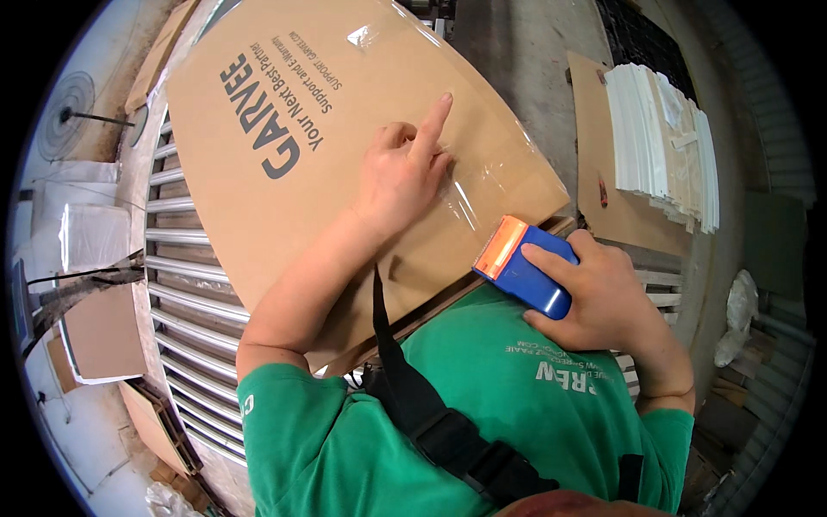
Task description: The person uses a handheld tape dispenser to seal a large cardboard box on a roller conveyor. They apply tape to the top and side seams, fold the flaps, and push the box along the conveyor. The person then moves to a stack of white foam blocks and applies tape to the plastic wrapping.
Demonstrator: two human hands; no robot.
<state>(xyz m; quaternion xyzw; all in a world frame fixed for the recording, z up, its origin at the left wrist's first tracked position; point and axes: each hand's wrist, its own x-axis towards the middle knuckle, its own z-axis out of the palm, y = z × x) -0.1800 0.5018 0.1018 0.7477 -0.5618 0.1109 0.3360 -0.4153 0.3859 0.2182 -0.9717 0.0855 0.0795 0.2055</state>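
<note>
A large brown cardboard box [258, 202] with dark print lies in front of me. Clear tape [465, 207] glints along its right part. My left hand [403, 172] rests over the box top, index finger stretched out and the other fingers curled, holding nothing. In my right hand [599, 293] is a blue tape dispenser [538, 277] with an orange front end. That orange end is at the near right corner of the box. Whether tape runs from the dispenser to the box, I cannot tell.
The box lies over a roller conveyor [185, 234], whose metal rollers show at the left. At the right, a stack of white strips [659, 142] sits on a cardboard sheet [594, 164] beside a small red and black tool [602, 192]. A fan [67, 114] stands far left.
</note>
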